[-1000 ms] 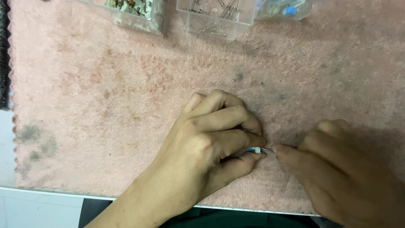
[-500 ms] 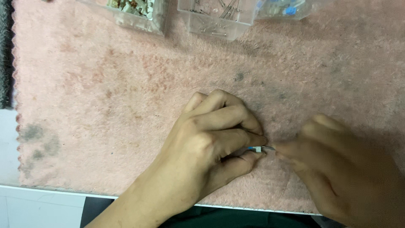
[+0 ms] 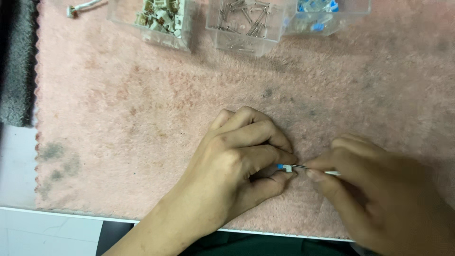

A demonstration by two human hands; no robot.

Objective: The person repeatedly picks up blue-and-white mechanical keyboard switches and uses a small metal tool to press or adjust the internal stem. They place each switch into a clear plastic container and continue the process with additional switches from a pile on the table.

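Note:
My left hand point(image 3: 237, 161) rests on a stained pink felt mat point(image 3: 142, 118), fingers curled, pinching a tiny white and blue connector piece point(image 3: 286, 168) between thumb and forefinger. My right hand point(image 3: 379, 194) comes in from the lower right and pinches a thin metal pin point(image 3: 303, 167) whose tip meets the connector piece. The two hands almost touch at that spot. Most of the small piece is hidden by my fingers.
Three clear plastic boxes stand along the mat's far edge: one with white connector housings point(image 3: 159, 19), one with metal pins point(image 3: 246, 23), one with blue and white parts point(image 3: 317, 16). A dark grey cloth point(image 3: 16, 71) lies at the left. The white table edge point(image 3: 47, 227) runs below.
Both hands stay together at the same spot. My right hand's fingers have shifted slightly against the pin, and the view has moved a little.

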